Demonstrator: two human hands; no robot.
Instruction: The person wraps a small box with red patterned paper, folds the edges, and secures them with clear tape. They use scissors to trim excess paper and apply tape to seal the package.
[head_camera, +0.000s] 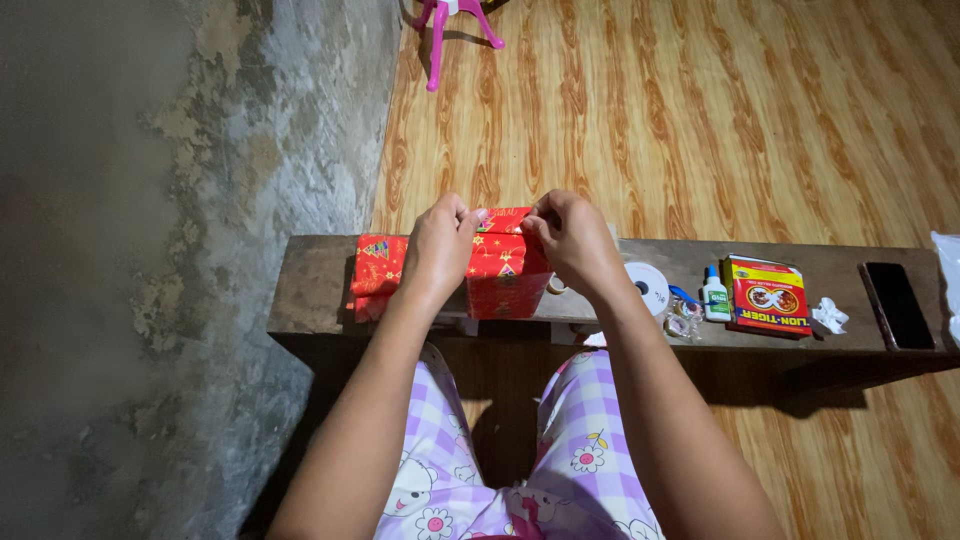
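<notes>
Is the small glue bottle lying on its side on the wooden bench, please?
No, the glue bottle stands upright on the wooden bench, between the ribbon roll and the red and yellow box.

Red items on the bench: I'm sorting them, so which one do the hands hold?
The red wrapped box, pinched by left hand and right hand; the red-yellow printed box lies untouched, farther right.

Two hands: left hand (441, 243), right hand (572, 236). Between them, one red wrapped box (505, 268). Right of the right hand: one ribbon spool (648, 285), one glue bottle (715, 295), one red-and-yellow box (767, 295), one dark phone (896, 304).
</notes>
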